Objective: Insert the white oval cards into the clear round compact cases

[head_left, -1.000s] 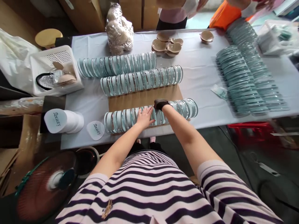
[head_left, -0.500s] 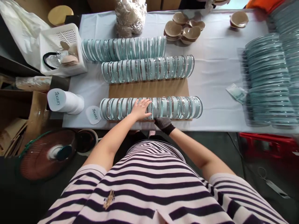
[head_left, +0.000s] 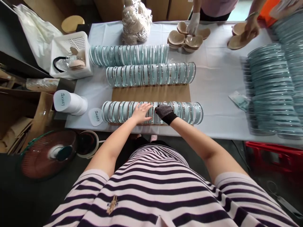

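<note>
The left hand (head_left: pixel 141 113) lies with fingers spread on the near row of clear cases (head_left: pixel 189 112). The gloved right hand (head_left: pixel 165 112) rests just beside it, fingers curled together over the same row.

A: Row under both hands?
B: Near row of cases (head_left: pixel 151 112) is showing pale teal with clear rims. Right hand (head_left: pixel 165 112) is wearing a black dotted glove, left hand (head_left: pixel 141 113) is going bare.
A: Beneath the row?
B: Brown cardboard (head_left: pixel 151 93), white tablecloth (head_left: pixel 213 82) beyond it.
A: Past the hands?
B: Tan puffs (head_left: pixel 176 38) are sitting far side. Shirt (head_left: pixel 151 189) is showing white with dark stripes.
</note>
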`<control>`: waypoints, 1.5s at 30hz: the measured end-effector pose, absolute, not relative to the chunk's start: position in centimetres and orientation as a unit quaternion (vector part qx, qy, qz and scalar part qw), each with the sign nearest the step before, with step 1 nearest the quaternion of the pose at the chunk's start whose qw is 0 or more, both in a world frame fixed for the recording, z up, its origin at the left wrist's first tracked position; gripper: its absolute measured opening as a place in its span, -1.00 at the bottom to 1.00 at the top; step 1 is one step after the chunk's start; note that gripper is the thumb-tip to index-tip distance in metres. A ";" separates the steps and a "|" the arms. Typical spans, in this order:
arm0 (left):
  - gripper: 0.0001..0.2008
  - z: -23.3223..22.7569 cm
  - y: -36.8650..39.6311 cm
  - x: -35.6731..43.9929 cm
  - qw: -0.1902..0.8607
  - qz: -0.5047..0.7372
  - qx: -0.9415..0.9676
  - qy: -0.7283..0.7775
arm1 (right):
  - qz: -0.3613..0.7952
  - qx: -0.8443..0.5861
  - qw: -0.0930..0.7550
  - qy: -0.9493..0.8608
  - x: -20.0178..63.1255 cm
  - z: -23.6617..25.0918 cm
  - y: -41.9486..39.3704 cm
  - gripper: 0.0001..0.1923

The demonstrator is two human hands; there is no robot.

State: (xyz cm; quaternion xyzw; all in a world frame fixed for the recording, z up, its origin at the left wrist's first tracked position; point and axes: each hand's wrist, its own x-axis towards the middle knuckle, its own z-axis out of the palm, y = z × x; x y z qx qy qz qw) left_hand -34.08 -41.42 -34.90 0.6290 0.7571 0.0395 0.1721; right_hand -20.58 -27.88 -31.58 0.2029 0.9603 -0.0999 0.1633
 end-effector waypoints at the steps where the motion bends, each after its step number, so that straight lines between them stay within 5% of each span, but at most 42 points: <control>1: -0.25 -34.9 -41.4 -34.1 0.171 0.037 0.629 0.757 | -0.091 0.191 0.174 0.962 -21.1 -31.4 -27.6 -0.63; 11: -0.28 -34.2 -41.1 -34.1 0.189 0.024 0.625 0.757 | -0.077 0.092 0.192 0.974 -17.7 -32.2 -30.3 -0.54; 26: -0.26 -34.4 -41.0 -33.9 0.200 0.014 0.616 0.762 | -0.172 0.294 0.218 0.915 -13.4 -42.5 -36.8 -0.52; 31: -0.27 -33.7 -41.2 -34.1 0.206 0.006 0.620 0.757 | -0.203 0.314 0.180 0.910 -12.5 -40.1 -37.0 -0.54; 36: -0.14 -33.6 -39.6 -31.9 0.193 0.032 0.633 0.749 | -0.100 0.416 0.064 0.902 -14.2 -33.7 -28.7 -0.52; 38: -0.14 -34.0 -38.5 -30.5 0.188 0.041 0.642 0.742 | -0.087 0.386 0.103 0.913 -16.8 -31.8 -24.6 -0.61; 42: -0.27 -35.0 -37.1 -29.2 0.190 0.039 0.648 0.737 | -0.110 0.247 0.321 0.908 -23.1 -30.4 -20.5 -0.65; 45: -0.27 -35.3 -37.1 -29.4 0.185 0.035 0.647 0.739 | -0.073 0.173 0.329 0.925 -25.0 -30.3 -21.0 -0.69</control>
